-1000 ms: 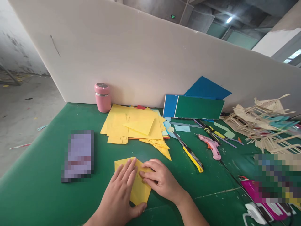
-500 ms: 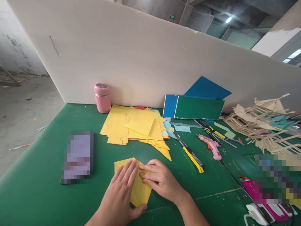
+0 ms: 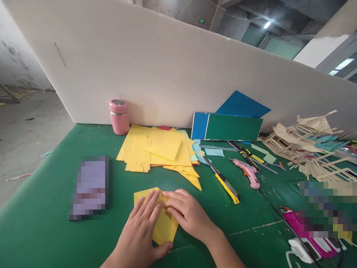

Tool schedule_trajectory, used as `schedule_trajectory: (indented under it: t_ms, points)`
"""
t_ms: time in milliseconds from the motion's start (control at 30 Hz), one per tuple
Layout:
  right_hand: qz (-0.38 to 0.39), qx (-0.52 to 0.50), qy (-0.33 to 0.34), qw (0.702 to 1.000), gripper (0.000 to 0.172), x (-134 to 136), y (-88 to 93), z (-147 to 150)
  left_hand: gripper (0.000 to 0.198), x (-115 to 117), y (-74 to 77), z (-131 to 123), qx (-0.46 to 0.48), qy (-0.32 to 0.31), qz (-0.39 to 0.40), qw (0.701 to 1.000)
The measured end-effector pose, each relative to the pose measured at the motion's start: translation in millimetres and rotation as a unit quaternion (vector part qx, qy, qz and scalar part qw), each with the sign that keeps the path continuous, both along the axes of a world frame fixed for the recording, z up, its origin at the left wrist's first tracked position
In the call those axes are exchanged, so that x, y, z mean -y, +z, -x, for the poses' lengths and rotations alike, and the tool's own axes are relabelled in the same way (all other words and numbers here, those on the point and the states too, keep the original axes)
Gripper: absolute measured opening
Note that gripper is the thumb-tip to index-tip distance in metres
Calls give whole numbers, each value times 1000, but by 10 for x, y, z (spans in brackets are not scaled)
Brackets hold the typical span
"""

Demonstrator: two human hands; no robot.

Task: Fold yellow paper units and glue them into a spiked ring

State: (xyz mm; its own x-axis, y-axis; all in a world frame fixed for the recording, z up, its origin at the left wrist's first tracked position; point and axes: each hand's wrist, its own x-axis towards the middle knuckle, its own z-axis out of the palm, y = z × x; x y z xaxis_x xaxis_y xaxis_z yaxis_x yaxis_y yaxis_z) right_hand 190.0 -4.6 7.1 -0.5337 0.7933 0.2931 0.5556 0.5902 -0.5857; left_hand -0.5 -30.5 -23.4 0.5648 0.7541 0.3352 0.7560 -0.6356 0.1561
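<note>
A folded yellow paper sheet (image 3: 163, 227) lies on the green table (image 3: 50, 230) near its front edge. My left hand (image 3: 141, 234) lies flat on the sheet's left part, fingers stretched out and thumb at the lower edge. My right hand (image 3: 185, 212) rests on the sheet's upper right, its fingertips pressing the paper next to the left hand's fingers. Neither hand holds anything.
A stack of yellow sheets (image 3: 156, 150) lies behind, with a pink steel cup (image 3: 119, 116) at the white partition. Blue and green cards (image 3: 231, 124) lean on the wall. A yellow utility knife (image 3: 226, 183), a pink glue gun (image 3: 248, 173) and a wooden stick model (image 3: 312, 145) lie to the right.
My right hand's fingertips have slid slightly left along the paper toward the left hand's fingers. The camera has shifted a little; the left hand stays flat.
</note>
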Motion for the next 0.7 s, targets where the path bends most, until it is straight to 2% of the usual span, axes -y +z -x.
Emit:
schedule_trajectory:
  t_ms: [200, 367, 533, 700]
  points:
    - [-25, 76, -23, 997, 24, 0, -12, 88, 76, 5, -15, -9, 25, 4, 27, 999]
    - [-34, 103, -19, 994, 27, -56, -5, 163, 76, -7, 54, -16, 30, -1, 49, 998]
    - [-38, 81, -27, 996, 26, -48, -5, 152, 75, -6, 89, -22, 24, 0, 41, 999]
    - [-59, 12, -23, 998, 21, -26, 14, -58, 68, 13, 83, -22, 1, 17, 34, 999]
